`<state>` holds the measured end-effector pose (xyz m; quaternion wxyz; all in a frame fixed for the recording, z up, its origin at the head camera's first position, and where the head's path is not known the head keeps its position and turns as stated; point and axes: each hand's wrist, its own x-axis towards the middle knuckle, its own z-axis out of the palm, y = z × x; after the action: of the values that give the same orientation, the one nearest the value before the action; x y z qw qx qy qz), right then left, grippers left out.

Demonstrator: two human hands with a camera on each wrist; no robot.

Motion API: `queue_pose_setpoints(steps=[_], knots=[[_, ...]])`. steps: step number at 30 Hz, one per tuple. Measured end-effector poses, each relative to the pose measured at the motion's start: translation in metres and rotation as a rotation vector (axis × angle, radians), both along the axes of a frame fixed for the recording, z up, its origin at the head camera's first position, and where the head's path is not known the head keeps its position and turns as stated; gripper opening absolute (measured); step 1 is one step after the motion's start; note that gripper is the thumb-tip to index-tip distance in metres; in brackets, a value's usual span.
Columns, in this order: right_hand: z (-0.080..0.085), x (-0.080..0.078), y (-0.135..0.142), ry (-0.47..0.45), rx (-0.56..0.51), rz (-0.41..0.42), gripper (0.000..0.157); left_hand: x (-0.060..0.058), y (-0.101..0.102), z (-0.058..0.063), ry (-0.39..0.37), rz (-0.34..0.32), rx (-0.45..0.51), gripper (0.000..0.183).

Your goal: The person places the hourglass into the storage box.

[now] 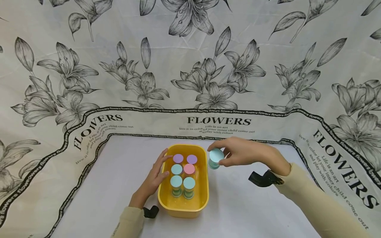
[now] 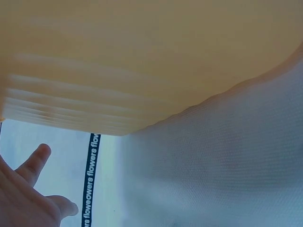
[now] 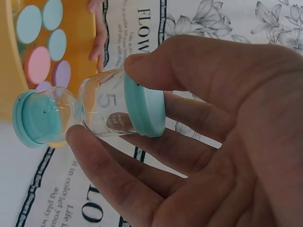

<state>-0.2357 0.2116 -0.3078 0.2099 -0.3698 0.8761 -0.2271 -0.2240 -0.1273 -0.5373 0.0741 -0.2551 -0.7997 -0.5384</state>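
A clear hourglass sand timer (image 3: pixel 102 104) with turquoise caps and a "5" on its glass is held by my right hand (image 1: pixel 241 152), thumb and fingers around it. In the head view this timer (image 1: pixel 216 156) is just right of the yellow bin (image 1: pixel 183 214). Several timers stand in the bin: turquoise ones (image 1: pixel 176 181) in front and at mid-left, a pink-capped one (image 1: pixel 189 168), and purple-capped ones (image 1: pixel 178 158) at the back. My left hand (image 1: pixel 153 177) lies along the bin's left side, fingers extended at the rim; exact contact is hard to tell.
A white cloth (image 1: pixel 238 211) covers the table under the bin. Behind and at both sides hangs a flower-printed curtain (image 1: pixel 220 122) with black lettering. Black straps (image 1: pixel 263 178) show at both wrists.
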Motion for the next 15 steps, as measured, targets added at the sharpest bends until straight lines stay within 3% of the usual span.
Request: queue_pose_setpoints(steps=[15], knots=[[0.002, 0.01, -0.052, -0.095, -0.006, 0.194, 0.046, -0.001, -0.002, 0.001, 0.003, 0.018, -0.035, 0.054]])
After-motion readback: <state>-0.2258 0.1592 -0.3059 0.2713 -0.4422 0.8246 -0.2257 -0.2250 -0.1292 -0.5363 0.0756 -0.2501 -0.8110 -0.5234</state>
